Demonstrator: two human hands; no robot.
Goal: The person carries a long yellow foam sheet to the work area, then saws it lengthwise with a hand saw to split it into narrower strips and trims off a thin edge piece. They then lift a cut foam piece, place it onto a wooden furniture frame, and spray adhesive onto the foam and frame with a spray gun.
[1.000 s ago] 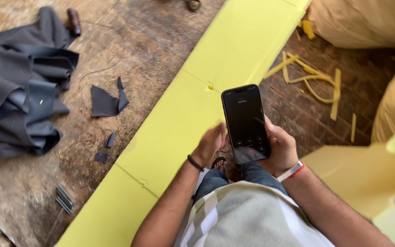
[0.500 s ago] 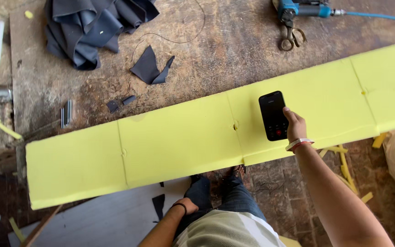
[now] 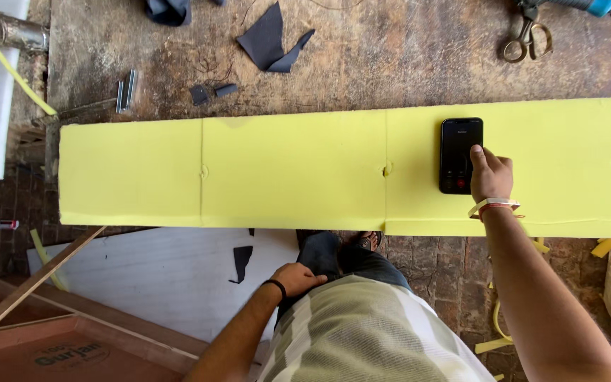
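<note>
The phone (image 3: 460, 155) has come down flat onto the yellow foam slab (image 3: 284, 170).
The right hand (image 3: 490, 175) is resting fingertips on its glossy edge, gripping nothing; the left hand (image 3: 298, 277), loosely curled, is lying on the knee.

Right hand (image 3: 491, 175) — seemingly touching phone (image 3: 460, 155)

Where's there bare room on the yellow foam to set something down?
The yellow foam strip is bare from its left end to the phone, and again right of the right hand. The table's far edge is crowded by the fabric scraps and scissors.
</note>
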